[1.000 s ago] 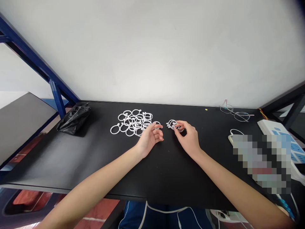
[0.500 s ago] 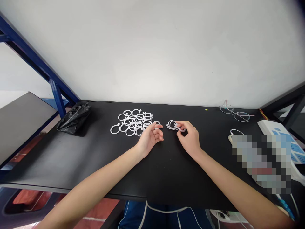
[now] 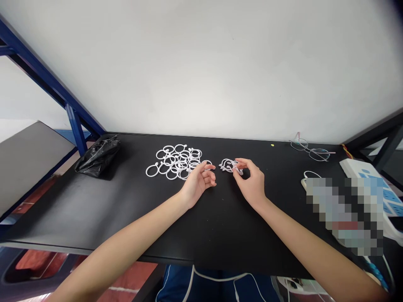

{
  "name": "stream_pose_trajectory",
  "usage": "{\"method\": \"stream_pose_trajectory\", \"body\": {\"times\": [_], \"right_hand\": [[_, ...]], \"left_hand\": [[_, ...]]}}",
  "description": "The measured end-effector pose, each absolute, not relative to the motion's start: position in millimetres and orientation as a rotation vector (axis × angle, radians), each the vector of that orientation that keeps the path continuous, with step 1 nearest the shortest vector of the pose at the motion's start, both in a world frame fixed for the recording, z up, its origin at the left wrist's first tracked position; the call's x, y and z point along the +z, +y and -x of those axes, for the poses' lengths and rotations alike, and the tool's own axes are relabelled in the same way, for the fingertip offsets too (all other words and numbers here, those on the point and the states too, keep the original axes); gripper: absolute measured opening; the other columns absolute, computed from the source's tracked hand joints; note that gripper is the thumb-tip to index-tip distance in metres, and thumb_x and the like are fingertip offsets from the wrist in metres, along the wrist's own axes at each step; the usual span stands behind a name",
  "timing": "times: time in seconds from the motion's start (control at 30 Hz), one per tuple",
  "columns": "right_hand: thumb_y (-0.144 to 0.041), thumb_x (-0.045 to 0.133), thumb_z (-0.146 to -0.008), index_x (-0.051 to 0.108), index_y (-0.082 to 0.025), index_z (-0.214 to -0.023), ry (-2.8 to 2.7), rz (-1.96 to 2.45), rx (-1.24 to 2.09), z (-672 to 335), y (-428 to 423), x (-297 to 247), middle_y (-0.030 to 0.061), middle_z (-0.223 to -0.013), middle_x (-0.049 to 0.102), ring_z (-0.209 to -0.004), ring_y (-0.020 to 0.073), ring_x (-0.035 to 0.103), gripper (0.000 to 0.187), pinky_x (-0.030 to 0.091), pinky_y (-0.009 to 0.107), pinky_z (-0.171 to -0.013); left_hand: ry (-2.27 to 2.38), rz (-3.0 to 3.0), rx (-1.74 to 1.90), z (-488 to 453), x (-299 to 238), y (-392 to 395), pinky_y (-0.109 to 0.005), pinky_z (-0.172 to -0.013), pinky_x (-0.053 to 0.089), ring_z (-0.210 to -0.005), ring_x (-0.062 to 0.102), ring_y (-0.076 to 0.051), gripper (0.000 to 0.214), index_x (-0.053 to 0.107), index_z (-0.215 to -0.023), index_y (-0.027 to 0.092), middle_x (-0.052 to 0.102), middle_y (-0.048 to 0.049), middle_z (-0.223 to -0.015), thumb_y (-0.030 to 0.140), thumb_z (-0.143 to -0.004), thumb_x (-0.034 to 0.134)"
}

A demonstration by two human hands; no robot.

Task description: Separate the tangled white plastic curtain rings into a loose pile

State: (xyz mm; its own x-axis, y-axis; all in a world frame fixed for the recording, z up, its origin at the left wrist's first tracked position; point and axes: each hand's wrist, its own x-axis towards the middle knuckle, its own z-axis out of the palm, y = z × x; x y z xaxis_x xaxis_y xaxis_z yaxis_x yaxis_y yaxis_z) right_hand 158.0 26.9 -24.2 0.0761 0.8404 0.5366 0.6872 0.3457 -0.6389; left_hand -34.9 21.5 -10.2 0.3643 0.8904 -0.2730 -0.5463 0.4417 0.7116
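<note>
A pile of white curtain rings (image 3: 168, 158), each with a small round tab, lies on the black tabletop (image 3: 126, 201). My left hand (image 3: 199, 184) rests at the pile's right edge, palm turned inward, its fingers loosely curled and apart with nothing visible in them. One ring partly shows behind its fingertips. To the right is a smaller cluster of white curtain rings (image 3: 227, 166). Over this cluster's right side is my right hand (image 3: 251, 180), thumb and forefinger spread apart around the nearest rings. Whether the fingertips still touch a ring is hard to see.
A crumpled black plastic bag (image 3: 99, 157) sits at the back left. At the back right lie eyeglasses (image 3: 310, 150); nearer are a blurred-out flat object (image 3: 344, 218) and a white power strip (image 3: 374, 184). A white cable (image 3: 220, 277) hangs below the front edge.
My right thumb and forefinger have parted, and the rings between them have settled into the small cluster. The left hand has stayed in place.
</note>
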Motion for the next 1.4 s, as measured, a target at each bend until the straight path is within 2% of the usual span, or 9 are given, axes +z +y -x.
{"method": "stream_pose_trajectory", "body": {"times": [0.27,0.4,0.63,0.9,1.03,1.2,1.4], "right_hand": [[-0.018,0.058,-0.086,0.065,-0.023,-0.084,-1.637,1.304,-0.050,-155,22,-16,0.0021,-0.079,0.071,-0.074,0.0208,0.064,0.009,0.046,0.040,-0.083],[-0.019,0.059,-0.086,0.063,-0.023,-0.078,-1.580,1.264,-0.085,-156,21,-16,0.0028,-0.082,0.072,-0.077,0.0217,0.066,0.010,0.048,0.040,-0.079],[-0.020,0.061,-0.084,0.061,-0.025,-0.079,-1.549,1.159,0.019,-154,20,-16,0.0037,-0.083,0.069,-0.078,0.0220,0.066,0.008,0.055,0.038,-0.070],[-0.025,0.063,-0.085,0.061,-0.022,-0.079,-1.533,1.207,0.149,-153,19,-15,0.0007,-0.075,0.062,-0.053,0.0126,0.052,0.007,0.047,0.030,-0.053],[-0.027,0.064,-0.085,0.061,-0.022,-0.079,-1.467,1.234,0.260,-153,21,-20,0.0008,-0.077,0.061,-0.055,0.0125,0.055,0.008,0.048,0.029,-0.053],[-0.027,0.065,-0.084,0.063,-0.021,-0.081,-1.372,1.203,0.411,-151,20,-23,0.0008,-0.074,0.063,-0.056,0.0139,0.059,0.007,0.052,0.029,-0.054],[-0.024,0.067,-0.081,0.064,-0.020,-0.084,-1.346,1.105,0.569,-149,17,-23,0.0012,-0.076,0.069,-0.051,0.0129,0.063,0.006,0.057,0.026,-0.049]], "left_hand": [[0.699,-0.561,0.989,35,-10,21,-0.027,-0.068,0.047,-0.058,0.055,-0.012,0.031,0.063,-0.091,0.014,0.059,-0.0001,-0.064,0.044,-0.084,0.060],[0.703,-0.563,0.990,35,-9,21,-0.027,-0.068,0.047,-0.058,0.055,-0.012,0.032,0.063,-0.091,0.014,0.059,-0.0006,-0.064,0.045,-0.083,0.060],[0.707,-0.586,0.977,35,-10,22,-0.027,-0.068,0.047,-0.058,0.056,-0.012,0.032,0.064,-0.091,0.014,0.059,-0.0007,-0.064,0.045,-0.085,0.059],[0.744,-0.677,0.939,33,-6,19,-0.026,-0.068,0.047,-0.060,0.057,-0.012,0.031,0.064,-0.092,0.014,0.061,-0.0015,-0.067,0.043,-0.087,0.057],[0.793,-0.771,0.931,32,-5,16,-0.029,-0.072,0.049,-0.067,0.062,-0.015,0.031,0.064,-0.092,0.013,0.064,-0.0050,-0.076,0.043,-0.088,0.056],[0.869,-0.895,0.902,28,-5,13,-0.031,-0.076,0.052,-0.083,0.067,-0.019,0.025,0.061,-0.097,0.016,0.066,-0.0090,-0.099,0.039,-0.086,0.060],[0.871,-1.016,0.833,26,2,10,-0.033,-0.079,0.052,-0.087,0.067,-0.019,0.024,0.057,-0.102,0.017,0.064,-0.0082,-0.104,0.032,-0.085,0.063]]}}
